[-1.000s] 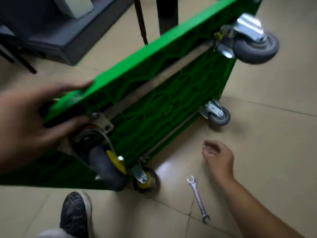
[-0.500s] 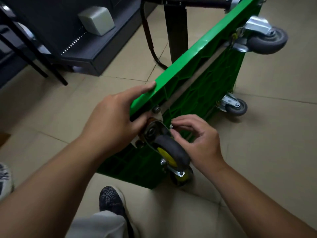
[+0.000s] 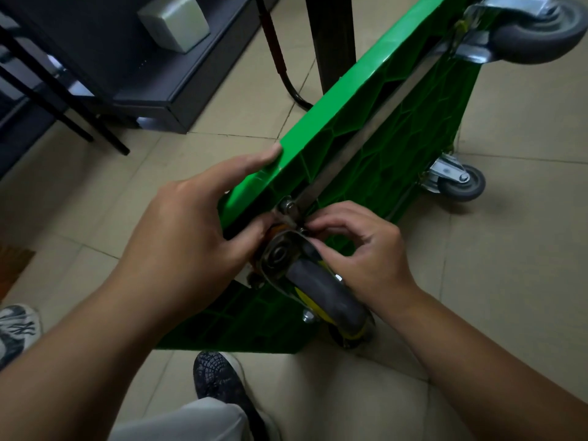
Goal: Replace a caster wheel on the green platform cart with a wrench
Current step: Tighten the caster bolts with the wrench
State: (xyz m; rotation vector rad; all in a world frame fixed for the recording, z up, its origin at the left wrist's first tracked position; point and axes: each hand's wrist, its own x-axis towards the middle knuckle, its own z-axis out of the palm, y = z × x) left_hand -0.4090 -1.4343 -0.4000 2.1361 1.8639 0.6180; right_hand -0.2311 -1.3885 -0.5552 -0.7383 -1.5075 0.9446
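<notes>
**A:** What is the biggest thing?

**B:** The beige tiled floor. The green plastic platform cart stands on it, tipped up on its long side. Its bottom faces us.

**A:** What do the hands do?

**B:** The left hand grips the cart's top edge, fingers on top and thumb below. The right hand pinches the edge of the silver metal plate with its thumb and fingertips.

**A:** What plate?

**B:** It holds the grey caster wheel with a yellow middle, right by both hands. A small silver bolt sits just above it.
</notes>
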